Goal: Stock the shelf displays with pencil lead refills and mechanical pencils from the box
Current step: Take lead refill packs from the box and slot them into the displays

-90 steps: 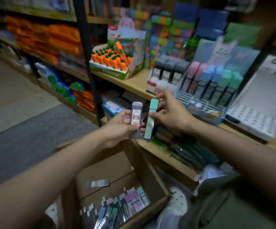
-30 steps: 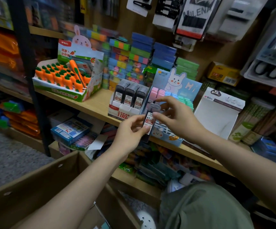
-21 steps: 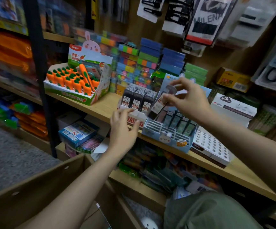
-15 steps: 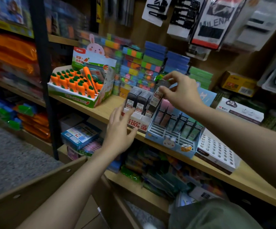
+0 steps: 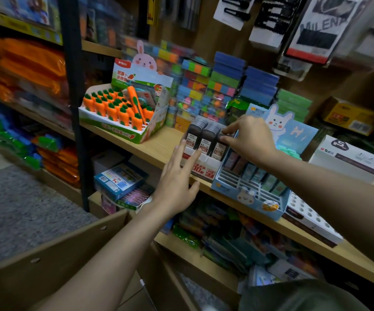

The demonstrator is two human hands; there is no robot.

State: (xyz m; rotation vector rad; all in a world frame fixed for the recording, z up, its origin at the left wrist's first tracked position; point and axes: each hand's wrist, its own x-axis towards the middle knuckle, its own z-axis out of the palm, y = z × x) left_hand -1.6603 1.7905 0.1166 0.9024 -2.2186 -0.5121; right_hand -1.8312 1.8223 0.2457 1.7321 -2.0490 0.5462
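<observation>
A: We've got the right hand (image 5: 252,140) up at the white display tray (image 5: 206,163), fingers (image 5: 226,131) pinching the top of the rightmost dark lead refill case (image 5: 219,147), which stands upright in the tray's right-hand row.

B: And our left hand (image 5: 177,182) sits at seven o'clock from that tray, fingers spread and straight, tips at the tray's front-left corner. Whether they touch the card, we can't tell.

A: Tight on the three o'clock side: the blue bunny display (image 5: 255,194) stands right against the tray.

B: Roomier at nine o'clock. We see bare shelf board (image 5: 159,144) between the tray and the carrot display (image 5: 123,113).

A: The tray front sits close to the shelf edge, and the blue display's front overhangs it.

B: Down at six o'clock, the cardboard box (image 5: 54,254) has its flap up beneath our left forearm.
</observation>
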